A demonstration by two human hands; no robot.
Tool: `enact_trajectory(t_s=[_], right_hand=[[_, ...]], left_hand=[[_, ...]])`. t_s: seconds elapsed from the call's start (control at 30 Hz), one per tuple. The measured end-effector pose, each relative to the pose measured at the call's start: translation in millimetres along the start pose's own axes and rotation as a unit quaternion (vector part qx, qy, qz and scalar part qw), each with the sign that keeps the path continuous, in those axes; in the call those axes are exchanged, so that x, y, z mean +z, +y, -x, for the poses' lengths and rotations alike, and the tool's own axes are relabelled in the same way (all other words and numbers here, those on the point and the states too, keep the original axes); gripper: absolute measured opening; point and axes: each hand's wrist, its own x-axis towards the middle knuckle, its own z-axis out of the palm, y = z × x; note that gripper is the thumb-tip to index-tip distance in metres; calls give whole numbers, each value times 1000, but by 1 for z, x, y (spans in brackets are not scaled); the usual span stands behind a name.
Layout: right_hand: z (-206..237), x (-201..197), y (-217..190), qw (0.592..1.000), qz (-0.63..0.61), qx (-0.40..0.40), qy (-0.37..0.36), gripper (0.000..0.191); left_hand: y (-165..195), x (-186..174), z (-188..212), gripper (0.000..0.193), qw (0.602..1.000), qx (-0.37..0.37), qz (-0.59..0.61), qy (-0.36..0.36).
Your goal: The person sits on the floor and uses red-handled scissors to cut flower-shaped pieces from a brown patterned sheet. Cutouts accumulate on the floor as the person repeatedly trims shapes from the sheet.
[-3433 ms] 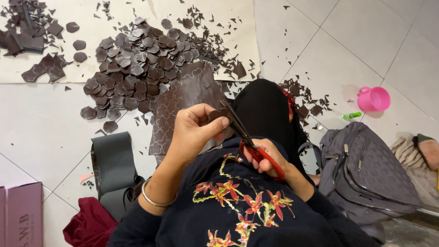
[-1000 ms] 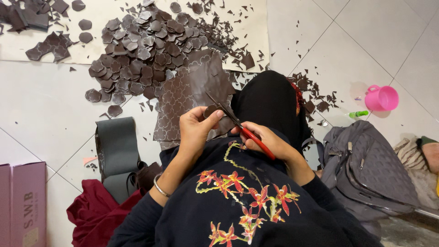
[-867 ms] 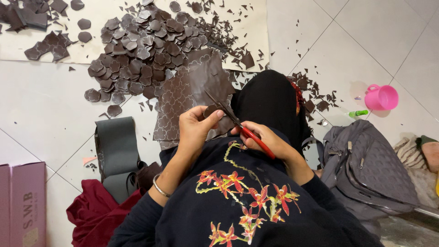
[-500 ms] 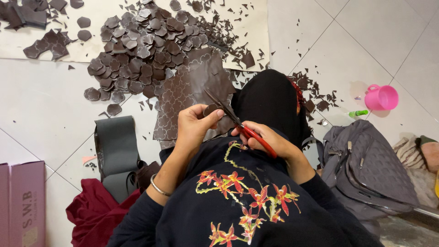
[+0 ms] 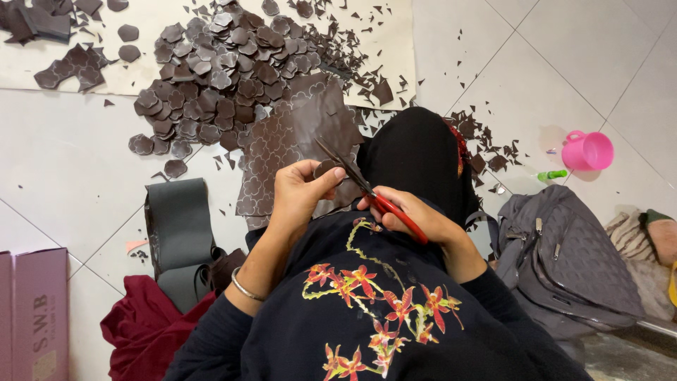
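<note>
white floor tiles [image 5: 63, 169] fill the frame, with a pale sheet laid over them along the top edge. nearest, at the bottom, sits the person's dark top with orange flowers [image 5: 367, 310], a dark red cloth [image 5: 141, 331] at lower left and pink boxes [image 5: 35, 310] at the left edge. just above the middle, the left hand [image 5: 300, 194] pinches a small dark brown piece [image 5: 326, 168] between thumb and fingertips, its fingers curled close. the right hand [image 5: 412, 215] is closed around the red handles of the scissors [image 5: 367, 190]; the blades point to the upper left and meet the piece at its edge. behind the hands hangs a brown patterned sheet [image 5: 296, 141], printed with lobed shapes. a grey folded strip [image 5: 176, 226] lies at left, a grey quilted bag [image 5: 564, 261] at right. farther up, a heap of cut brown shapes [image 5: 218, 70] spreads across the pale sheet, with scraps scattered around it. a pink cup [image 5: 589, 149] stands at the upper right. to cut cleanly, i judge the left hand should turn the piece into the blades while the scissors take short bites along the printed outline, thumb kept back from the edge.
</note>
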Motion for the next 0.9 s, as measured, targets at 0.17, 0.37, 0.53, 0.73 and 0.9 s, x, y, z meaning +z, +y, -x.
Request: enact_trajectory(t_s=[0.17,0.37,0.53,0.73,0.9], right_hand=[[-4,1,13,999,11,32,37,69],[-7,-4,35,995,9,47,85,74],[-27,-18,64,964,-236,20,123,93],[-43,-47,82,805,-587,-39,71,75],[-45,-48,78,802,-591,-20,89,75]], left_hand=[[-2,-1,-1,18,1000,-9,-2,4],[-11,-1,-6,18,1000,-6,12,2],[-33,-18,-19,18,995,-54,79,36],[-51,-78,-23,24,946,-117,211,215],[-51,-126,-8,29,933,-38,202,296]])
